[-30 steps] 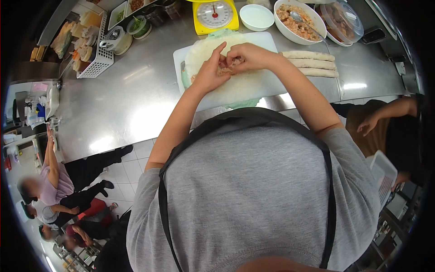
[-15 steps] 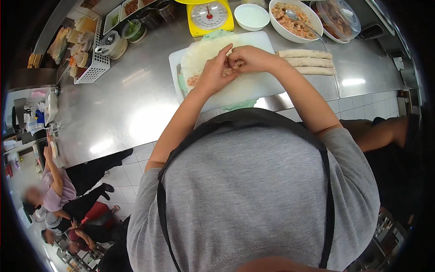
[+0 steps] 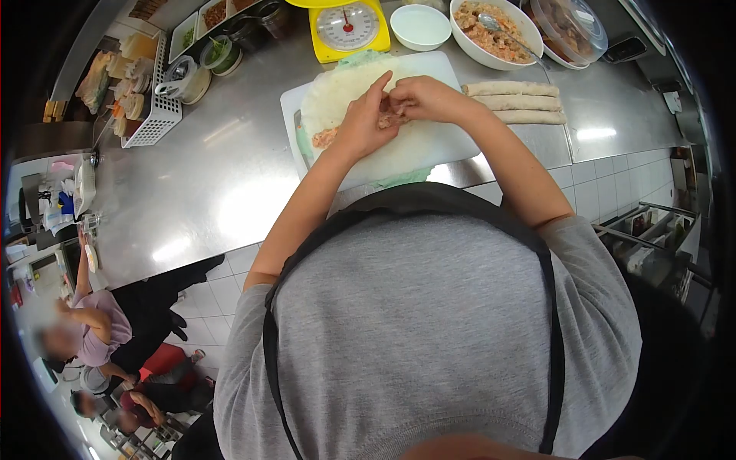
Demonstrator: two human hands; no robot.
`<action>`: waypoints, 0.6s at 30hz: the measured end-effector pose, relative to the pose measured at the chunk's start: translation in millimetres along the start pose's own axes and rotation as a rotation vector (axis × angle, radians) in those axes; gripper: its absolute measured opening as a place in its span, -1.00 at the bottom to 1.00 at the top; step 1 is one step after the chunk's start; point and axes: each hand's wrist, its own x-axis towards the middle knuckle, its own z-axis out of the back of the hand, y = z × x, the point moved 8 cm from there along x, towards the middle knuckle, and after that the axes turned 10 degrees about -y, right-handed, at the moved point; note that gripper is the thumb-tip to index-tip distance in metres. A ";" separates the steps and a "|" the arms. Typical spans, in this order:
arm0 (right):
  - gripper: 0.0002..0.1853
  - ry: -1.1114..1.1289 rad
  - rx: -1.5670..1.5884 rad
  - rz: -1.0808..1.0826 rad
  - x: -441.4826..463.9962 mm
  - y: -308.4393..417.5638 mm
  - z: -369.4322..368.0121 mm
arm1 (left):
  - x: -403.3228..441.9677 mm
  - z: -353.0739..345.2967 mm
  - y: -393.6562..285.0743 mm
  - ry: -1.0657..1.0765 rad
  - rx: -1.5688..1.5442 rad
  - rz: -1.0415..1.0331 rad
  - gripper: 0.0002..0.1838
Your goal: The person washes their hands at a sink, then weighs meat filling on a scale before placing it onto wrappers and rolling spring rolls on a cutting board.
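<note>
A pale, thin wrapper sheet lies over a white cutting board, with green cloth or sheet showing at its edges. A strip of orange-pink minced filling runs along the wrapper's left part. My left hand is cupped around a lump of the same filling, its fingers pointing up and away. From the right, my right hand meets it, fingertips bent and pinched on the lump. The fingertips partly hide the filling between the hands.
Several long pale rolls lie right of the board. Behind stand a yellow scale, a bowl of whitish liquid, a filling bowl with a spoon and a lidded container. A white basket stands left. People are at lower left.
My hands stay over the filling, with the right fingertips shifted slightly on the lump. The dark-clothed person at the right has left, uncovering a rack. At left, the person in pink has bent an arm.
</note>
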 end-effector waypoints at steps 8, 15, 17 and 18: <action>-0.82 -0.011 -0.016 -0.078 -12.6 -12.2 17.9 | 3.3 -11.8 0.0 0.059 -0.013 0.124 -0.02; -0.81 0.004 0.110 -0.040 -6.8 -1.4 12.8 | -4.8 1.5 -2.0 -0.042 0.013 0.112 0.05; -0.82 0.001 0.012 0.026 -1.5 0.4 -0.4 | -7.2 1.4 2.1 -0.025 0.013 0.150 0.06; -0.83 -0.002 -0.089 0.095 1.4 4.5 -5.2 | -8.1 1.6 5.4 -0.034 -0.017 0.181 0.06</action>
